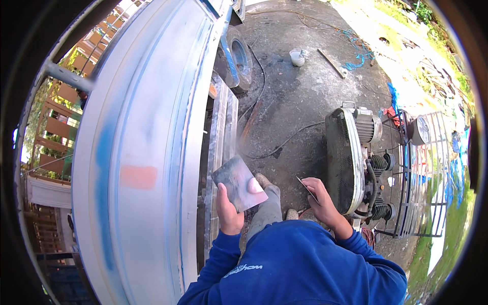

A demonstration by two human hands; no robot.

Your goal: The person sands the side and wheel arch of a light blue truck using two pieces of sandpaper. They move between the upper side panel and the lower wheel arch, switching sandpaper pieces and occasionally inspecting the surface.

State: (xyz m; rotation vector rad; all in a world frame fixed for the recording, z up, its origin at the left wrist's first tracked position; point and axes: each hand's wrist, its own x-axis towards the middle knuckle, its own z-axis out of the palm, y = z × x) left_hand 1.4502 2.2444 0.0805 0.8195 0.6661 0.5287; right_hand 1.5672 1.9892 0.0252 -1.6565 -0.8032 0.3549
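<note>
My left hand (230,213) is closed on the edge of a flat, smeared grey mixing board (233,179), which is held tilted in front of my body. On the board's right part sits a lump of pale pink paste (254,185). My right hand (324,202) grips a thin-bladed scraper (307,189), seen almost edge-on and apart from the board. To the left runs a long whitish body panel (152,101) with raised ridges, a blue streak (104,198) and a salmon-pink patch (138,177).
Close on my right stands an air compressor (339,162) with a motor, beside a metal rack (427,203). A dark hose (290,140) crosses the concrete floor. Farther off are a wheel (240,58), a white bucket (298,58), a bar (331,63) and blue rope (361,48).
</note>
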